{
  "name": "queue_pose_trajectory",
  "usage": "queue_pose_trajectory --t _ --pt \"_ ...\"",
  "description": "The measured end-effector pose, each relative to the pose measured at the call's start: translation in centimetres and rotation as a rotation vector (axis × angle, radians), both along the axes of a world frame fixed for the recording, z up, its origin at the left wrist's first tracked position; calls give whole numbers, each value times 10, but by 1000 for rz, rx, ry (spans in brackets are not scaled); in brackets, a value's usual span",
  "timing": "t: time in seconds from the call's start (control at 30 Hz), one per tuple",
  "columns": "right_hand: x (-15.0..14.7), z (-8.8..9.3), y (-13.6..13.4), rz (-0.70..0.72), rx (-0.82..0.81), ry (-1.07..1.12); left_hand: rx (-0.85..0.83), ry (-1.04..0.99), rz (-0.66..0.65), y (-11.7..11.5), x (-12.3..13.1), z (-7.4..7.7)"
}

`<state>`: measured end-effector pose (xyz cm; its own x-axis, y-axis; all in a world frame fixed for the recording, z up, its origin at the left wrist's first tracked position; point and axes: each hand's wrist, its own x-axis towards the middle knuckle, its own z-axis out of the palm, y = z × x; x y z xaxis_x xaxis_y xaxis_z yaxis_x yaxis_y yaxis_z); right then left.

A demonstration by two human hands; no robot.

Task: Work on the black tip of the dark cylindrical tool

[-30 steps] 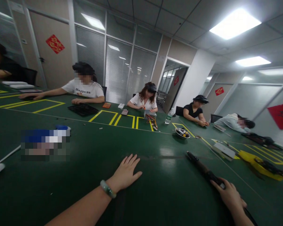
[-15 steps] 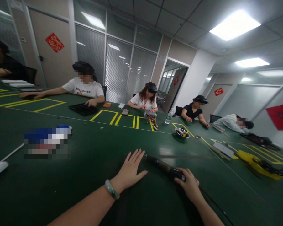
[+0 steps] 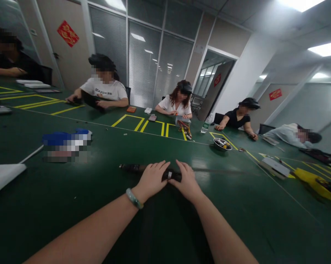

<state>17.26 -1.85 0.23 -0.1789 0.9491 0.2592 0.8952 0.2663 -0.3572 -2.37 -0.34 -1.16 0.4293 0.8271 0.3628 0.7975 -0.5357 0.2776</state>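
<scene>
A black electric screwdriver (image 3: pixel 132 168) lies across the green table in front of me, its tip pointing left. My left hand (image 3: pixel 153 180) wears a green bangle (image 3: pixel 134 198) and closes over the tool's middle. My right hand (image 3: pixel 189 183) grips the rear end, thumb and fingers on either side of it. Both thumbs nearly meet at the small light label on the body. Much of the tool is hidden under my hands.
Across the green table (image 3: pixel 105 227), several people work or rest. A metal bowl (image 3: pixel 222 145) of small parts, a water bottle (image 3: pixel 206 124), a grey box (image 3: pixel 275 167) and a yellow tray (image 3: pixel 313 181) stand beyond my right hand. A blurred blue-and-white item (image 3: pixel 66 141) lies left.
The screwdriver has swung and shifted left, now lying nearly level. My left hand has come down onto its middle, and my right hand has moved left with its rear end. The view has turned slightly.
</scene>
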Motion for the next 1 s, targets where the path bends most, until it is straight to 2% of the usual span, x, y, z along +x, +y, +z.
queue_pose_trajectory --t 0.07,0.13,0.2,0.27,0.4,0.57,0.67,0.83,1.0 --pt "27 7 -14 -164 -62 -133 1 -1 -7 2 -1 -1" --pt "49 10 -24 -259 -199 -218 8 -9 -13 3 -1 -3" --pt "61 8 -29 -251 -302 -247 13 -6 -10 4 -1 -4" --pt "65 4 -26 -227 -312 -263 10 11 -7 5 -1 -3" --pt "63 6 -15 -225 -229 -235 -49 48 -49 6 -9 8" --pt "54 15 -13 -246 -116 -19 -152 82 -150 5 -34 24" --pt "40 10 -15 -183 -43 106 -102 74 -128 0 -38 25" --pt "24 -4 -11 -122 -184 245 17 45 -111 -12 -14 17" --pt "23 -4 -8 -97 -262 201 78 74 -73 -14 14 9"
